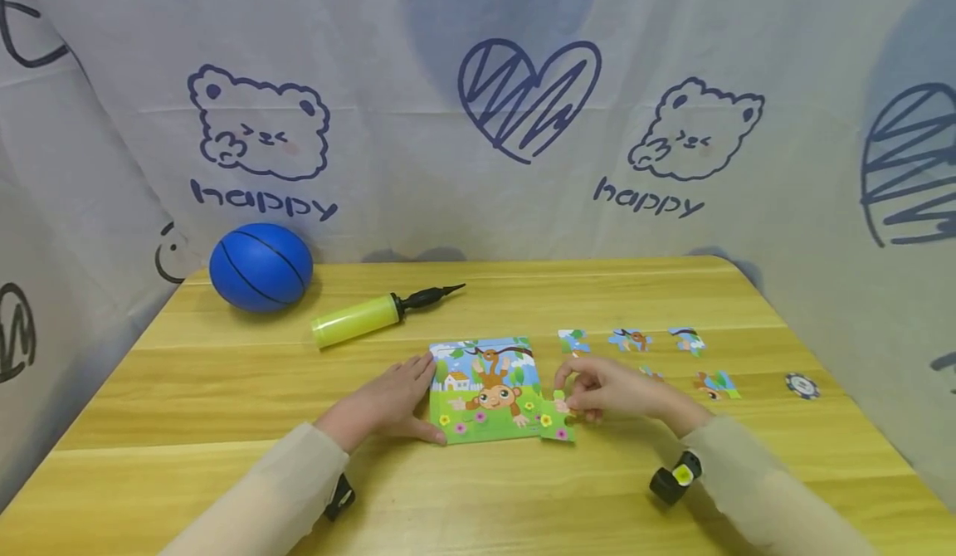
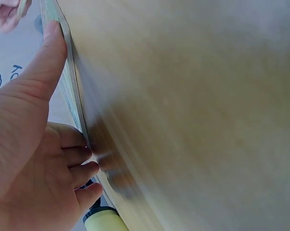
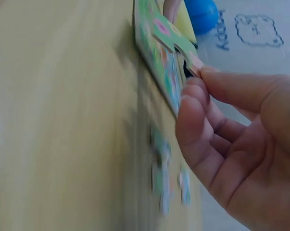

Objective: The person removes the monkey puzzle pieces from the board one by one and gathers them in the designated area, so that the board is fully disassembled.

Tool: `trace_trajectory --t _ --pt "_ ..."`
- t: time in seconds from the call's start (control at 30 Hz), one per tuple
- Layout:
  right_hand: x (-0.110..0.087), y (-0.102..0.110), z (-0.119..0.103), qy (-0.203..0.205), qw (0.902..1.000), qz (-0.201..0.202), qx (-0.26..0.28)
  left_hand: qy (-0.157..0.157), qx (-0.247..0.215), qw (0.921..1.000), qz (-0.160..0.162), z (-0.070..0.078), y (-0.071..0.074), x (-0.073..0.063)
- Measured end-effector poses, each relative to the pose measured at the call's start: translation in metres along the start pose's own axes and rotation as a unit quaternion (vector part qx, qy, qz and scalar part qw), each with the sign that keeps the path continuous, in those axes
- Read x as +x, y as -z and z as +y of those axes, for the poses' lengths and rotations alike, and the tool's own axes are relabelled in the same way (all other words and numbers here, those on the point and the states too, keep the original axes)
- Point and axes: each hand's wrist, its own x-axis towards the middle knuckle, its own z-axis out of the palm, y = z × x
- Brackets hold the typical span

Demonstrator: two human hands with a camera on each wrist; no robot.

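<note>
Left hand (image 1: 396, 402): lies flat with straight fingers against the left edge of the monkey puzzle (image 1: 485, 390), thumb along its near left corner.
Right hand (image 1: 608, 390): pinches a green puzzle piece (image 1: 558, 419) between thumb and fingertips at the puzzle's near right corner.
Monkey puzzle: flat on the wooden surface (image 1: 224, 390), near the middle, between both hands.
Loose pieces (image 1: 631, 340): scattered right of the puzzle, past the right hand.
Blue ball (image 1: 260, 267): far left.
Yellow pump (image 1: 369, 315): between ball and puzzle.
Poker chip (image 1: 802, 385): far right.
</note>
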Motion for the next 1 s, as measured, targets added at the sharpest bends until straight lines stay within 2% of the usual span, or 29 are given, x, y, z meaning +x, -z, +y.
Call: trace_trajectory --t 0.2,0.4,0.6,1.0 --pt "-0.029 0.007 0.013 -0.023 0.9996 -0.016 -0.009 0.001 -0.002 1.0000 -0.001 0.000 0.000 -0.001" --pt "-0.045 0.009 0.020 -0.032 0.9983 -0.047 0.010 0.007 0.004 1.0000 0.002 -0.002 -0.003 0.002" --pt "-0.051 0.009 0.021 -0.022 0.9971 -0.071 0.017 0.007 0.003 1.0000 0.002 -0.004 -0.004 0.004" --pt "-0.051 0.004 0.012 -0.012 0.9971 -0.075 -0.009 0.011 0.002 0.9999 -0.005 -0.002 -0.001 0.003"
